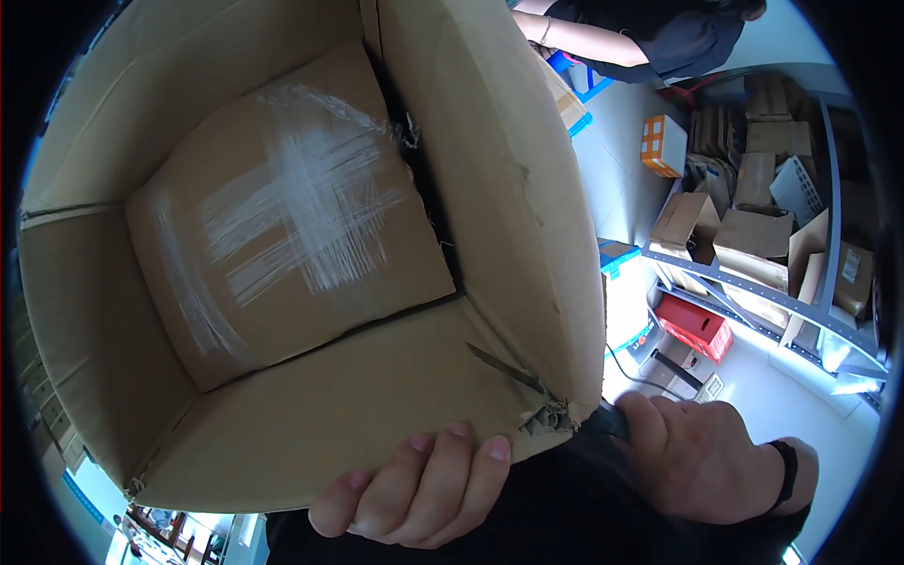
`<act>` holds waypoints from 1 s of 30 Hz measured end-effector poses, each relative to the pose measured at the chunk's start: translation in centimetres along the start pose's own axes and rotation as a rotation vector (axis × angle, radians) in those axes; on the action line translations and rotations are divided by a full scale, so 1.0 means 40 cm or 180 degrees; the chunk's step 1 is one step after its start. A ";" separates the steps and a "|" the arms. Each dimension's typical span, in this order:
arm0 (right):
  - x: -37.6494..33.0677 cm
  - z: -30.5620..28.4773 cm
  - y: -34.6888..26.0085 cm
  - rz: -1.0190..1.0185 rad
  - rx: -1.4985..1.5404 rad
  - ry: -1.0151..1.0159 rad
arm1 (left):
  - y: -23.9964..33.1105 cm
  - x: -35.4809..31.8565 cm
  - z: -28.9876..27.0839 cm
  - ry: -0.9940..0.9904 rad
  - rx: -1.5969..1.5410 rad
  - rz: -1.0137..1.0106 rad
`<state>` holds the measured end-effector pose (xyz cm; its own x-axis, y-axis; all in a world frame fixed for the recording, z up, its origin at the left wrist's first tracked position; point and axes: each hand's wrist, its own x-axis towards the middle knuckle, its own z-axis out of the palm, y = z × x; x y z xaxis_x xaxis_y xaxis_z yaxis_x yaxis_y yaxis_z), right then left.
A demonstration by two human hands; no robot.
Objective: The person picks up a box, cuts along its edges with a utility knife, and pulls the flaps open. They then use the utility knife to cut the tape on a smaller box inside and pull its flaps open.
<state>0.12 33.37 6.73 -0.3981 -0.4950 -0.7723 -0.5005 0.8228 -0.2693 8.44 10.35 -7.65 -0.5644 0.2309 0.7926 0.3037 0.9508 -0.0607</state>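
Observation:
A large open cardboard box fills most of the view, its inside turned toward me. A loose-looking cardboard panel lies at its bottom, crossed by strips of clear tape. At the lower edge, my left hand grips the rim, fingers curled over it and thumb hidden. Outside the lower right corner, my right hand is closed round the dark handle of what looks like a knife. Its pointed blade sticks through the torn corner into the box. Frayed cardboard surrounds the blade there.
To the right, a metal shelf carries several cardboard boxes. A red box sits under it, and an orange-and-white box stands farther back. Another person in dark clothes is at the top right.

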 end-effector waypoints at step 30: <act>0.146 0.203 0.105 -0.0222 0.0186 0.0477 | 0.046 -0.015 -0.002 0.0162 0.0306 -0.0466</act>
<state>1.93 36.21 -3.57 -0.4763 -0.5840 -0.6573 -0.4871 0.7976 -0.3557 9.41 11.95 -8.17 -0.5568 0.0802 0.8268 0.1451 0.9894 0.0017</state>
